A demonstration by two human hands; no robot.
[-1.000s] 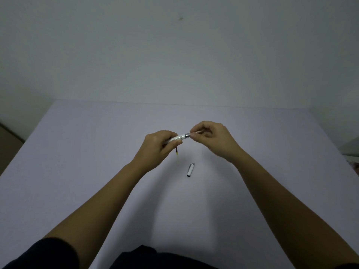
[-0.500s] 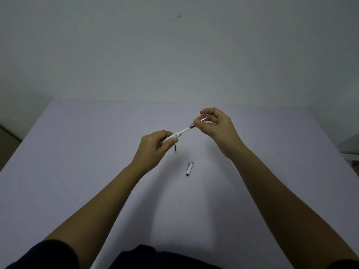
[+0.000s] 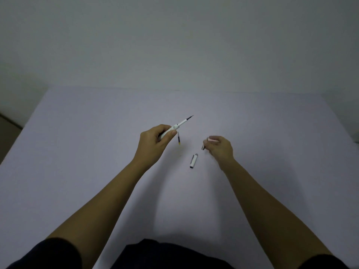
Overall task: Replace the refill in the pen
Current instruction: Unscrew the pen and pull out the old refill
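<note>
White pen barrel (image 3: 171, 130) gripped in the left hand (image 3: 155, 141), fingers curled tight round its lower part, thumb pressed along the side; raised above the table and tilted up and away to the right; thin refill (image 3: 184, 121) projecting bare from the barrel's far end, white along most of its length, then dark, ending in a fine point (image 3: 192, 115); front section of the pen off the barrel. Small silvery tip piece (image 3: 204, 145) pinched in the right hand (image 3: 219, 147), fingers bent close about it, only its lower end and a pale upper edge showing past the fingertips; held low over the table, well apart from the barrel. Second refill (image 3: 179, 139) lying on the table just beside the left hand's thumb, dark with a yellowish near end, mostly hidden under the hand. White pen cap (image 3: 193, 161) with silver clip lying flat between the two hands, nearer the body, touching neither. Pale lilac table (image 3: 97, 152) beneath everything; bare forearms reaching in from dark sleeves (image 3: 48, 253) at the bottom edge; plain grey wall (image 3: 174, 45) behind the table's far edge.
</note>
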